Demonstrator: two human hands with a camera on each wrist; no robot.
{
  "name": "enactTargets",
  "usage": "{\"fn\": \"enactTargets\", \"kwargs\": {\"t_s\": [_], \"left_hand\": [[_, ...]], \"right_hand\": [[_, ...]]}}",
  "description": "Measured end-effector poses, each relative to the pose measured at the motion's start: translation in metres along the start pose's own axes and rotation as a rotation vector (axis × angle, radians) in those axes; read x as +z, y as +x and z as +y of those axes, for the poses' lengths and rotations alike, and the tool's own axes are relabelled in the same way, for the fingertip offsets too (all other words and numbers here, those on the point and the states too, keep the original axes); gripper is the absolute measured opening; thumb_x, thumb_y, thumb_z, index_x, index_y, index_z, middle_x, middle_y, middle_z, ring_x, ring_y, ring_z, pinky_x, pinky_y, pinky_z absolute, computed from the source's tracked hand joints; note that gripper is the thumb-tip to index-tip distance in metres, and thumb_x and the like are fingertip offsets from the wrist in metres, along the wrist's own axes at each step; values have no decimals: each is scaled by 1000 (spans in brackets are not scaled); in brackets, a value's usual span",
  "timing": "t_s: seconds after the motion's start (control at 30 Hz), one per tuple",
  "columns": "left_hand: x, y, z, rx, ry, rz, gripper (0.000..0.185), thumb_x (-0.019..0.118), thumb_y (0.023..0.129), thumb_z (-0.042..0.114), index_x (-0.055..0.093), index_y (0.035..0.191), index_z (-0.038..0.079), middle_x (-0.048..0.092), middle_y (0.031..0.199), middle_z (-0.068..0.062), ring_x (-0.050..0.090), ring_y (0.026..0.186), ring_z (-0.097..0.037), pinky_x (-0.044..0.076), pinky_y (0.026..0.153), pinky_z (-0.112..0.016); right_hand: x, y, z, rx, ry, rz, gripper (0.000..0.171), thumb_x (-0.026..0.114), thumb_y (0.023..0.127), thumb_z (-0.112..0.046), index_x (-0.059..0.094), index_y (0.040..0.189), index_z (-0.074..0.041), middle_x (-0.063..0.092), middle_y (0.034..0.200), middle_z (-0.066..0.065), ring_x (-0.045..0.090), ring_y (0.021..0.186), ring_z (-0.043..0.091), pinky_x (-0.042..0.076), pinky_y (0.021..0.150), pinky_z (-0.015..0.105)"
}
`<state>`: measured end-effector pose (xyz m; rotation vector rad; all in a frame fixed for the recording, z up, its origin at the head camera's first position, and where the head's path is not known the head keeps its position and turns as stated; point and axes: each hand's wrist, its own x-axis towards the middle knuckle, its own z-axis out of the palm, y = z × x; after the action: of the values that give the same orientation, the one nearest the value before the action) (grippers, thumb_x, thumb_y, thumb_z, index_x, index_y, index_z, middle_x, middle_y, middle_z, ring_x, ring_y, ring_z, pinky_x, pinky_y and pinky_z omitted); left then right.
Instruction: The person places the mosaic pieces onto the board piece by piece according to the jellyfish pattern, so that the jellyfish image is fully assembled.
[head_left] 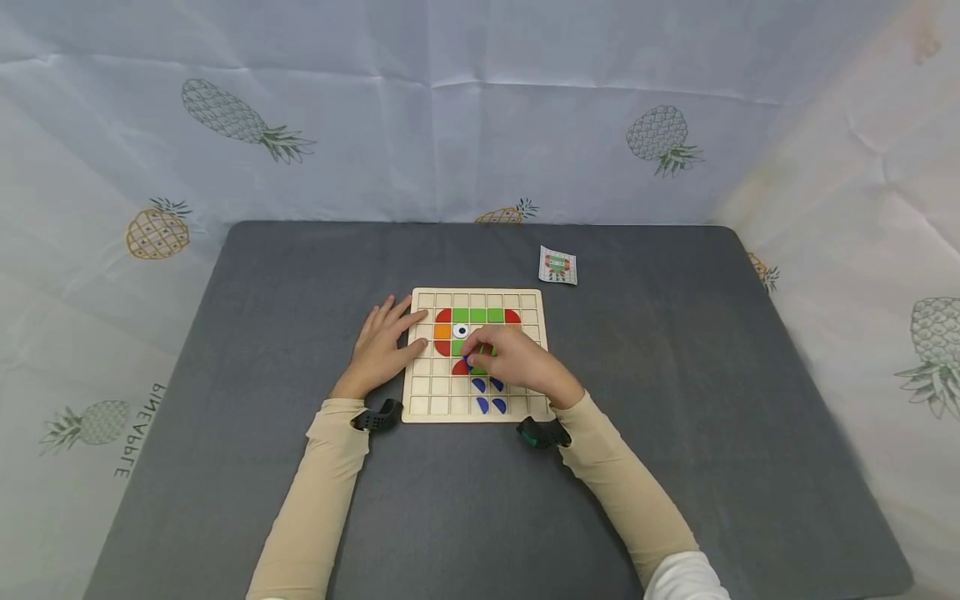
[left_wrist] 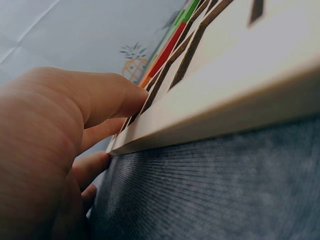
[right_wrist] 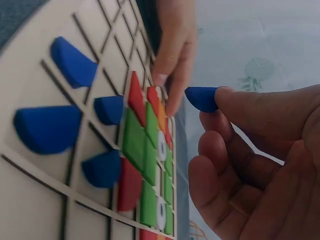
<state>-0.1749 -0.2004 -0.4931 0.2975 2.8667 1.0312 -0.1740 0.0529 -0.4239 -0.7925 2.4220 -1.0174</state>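
Right hand pinches a blue quarter-round piece at its fingertips, just above the wooden grid board — near the green tiles, probably at their 6 o'clock. Left hand lies flat, fingers straight, pressing the board's 9 o'clock edge. The grip looks shallow — the piece could slip or seat rotated.

- The grid board is seen to be pale, unvarnished wood, matt.
- The blue piece looks smooth and matt, like painted wood.
- The desk is covered in dark grey, finely ribbed cloth.
- The backdrop is creased, printed sheeting.
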Motion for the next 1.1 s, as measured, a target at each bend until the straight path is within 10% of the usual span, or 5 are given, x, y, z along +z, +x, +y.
{"fn": "enactTargets", "kwargs": {"t_s": [0.73,1.1], "left_hand": [[0,0,-1,4,3,5,55,63,97,31,53,149,17,28,168,-10,8,160,-32,-2,132,-48],[1,0,-2,7,-13,-3,55,63,98,32,53,150,18,27,169,-9,7,160,-31,-3,132,-47]], "right_hand": [[37,6,-6,43,-303,-22,9,66,98,-14,74,103,-13,66,84,-3,54,68,8,47,62,22],[8,-7,2,139,-273,-33,10,66,96,-15,72,89,-15,61,72,-4,53,62,12,41,53,23]]}}
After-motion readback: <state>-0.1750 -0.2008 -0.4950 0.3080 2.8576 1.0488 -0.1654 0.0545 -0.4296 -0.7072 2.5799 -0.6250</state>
